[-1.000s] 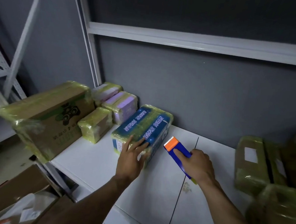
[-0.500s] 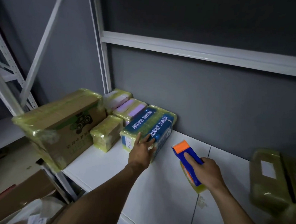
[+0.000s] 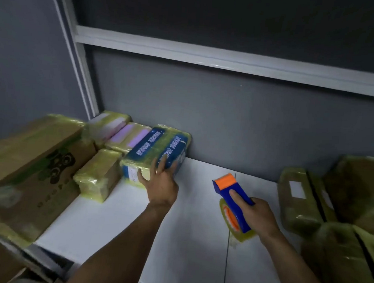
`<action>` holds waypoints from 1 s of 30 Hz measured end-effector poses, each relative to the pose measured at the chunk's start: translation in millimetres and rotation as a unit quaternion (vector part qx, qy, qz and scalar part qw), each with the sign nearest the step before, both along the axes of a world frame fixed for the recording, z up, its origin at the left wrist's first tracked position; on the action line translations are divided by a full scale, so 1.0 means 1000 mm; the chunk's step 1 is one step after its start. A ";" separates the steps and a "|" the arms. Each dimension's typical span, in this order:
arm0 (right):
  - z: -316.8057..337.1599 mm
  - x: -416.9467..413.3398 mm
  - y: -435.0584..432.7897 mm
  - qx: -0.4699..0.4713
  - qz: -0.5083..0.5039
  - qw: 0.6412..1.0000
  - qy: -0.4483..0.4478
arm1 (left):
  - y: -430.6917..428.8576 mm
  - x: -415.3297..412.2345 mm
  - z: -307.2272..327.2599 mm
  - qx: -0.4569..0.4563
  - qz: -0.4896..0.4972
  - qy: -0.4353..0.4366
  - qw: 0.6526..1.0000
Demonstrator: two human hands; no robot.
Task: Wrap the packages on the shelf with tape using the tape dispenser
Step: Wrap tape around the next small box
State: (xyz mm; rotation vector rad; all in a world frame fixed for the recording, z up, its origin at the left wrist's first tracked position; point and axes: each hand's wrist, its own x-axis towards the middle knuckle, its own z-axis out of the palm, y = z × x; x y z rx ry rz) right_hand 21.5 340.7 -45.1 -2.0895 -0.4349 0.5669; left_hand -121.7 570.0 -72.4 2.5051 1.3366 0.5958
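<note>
On the white shelf [image 3: 197, 240], we have slid the blue package [image 3: 157, 148] back beside the wrapped packages [image 3: 129, 137].
Our left grip [image 3: 161, 183] rests flat-fingered on its near end; our right grip [image 3: 258, 215], curled round the tape dispenser [image 3: 233, 199], has drawn well clear, so it looks finished.

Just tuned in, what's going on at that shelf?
A person is taping packages on a white shelf. The left hand lies with straight fingers on the blue package, which is wrapped in yellowish tape. The right hand grips the blue-and-orange tape dispenser over the shelf, apart from that package.
</note>
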 end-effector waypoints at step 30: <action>0.080 0.139 -0.225 0.130 -0.145 0.980 -0.049 | -0.237 0.243 -0.006 -0.092 -0.382 0.160 0.905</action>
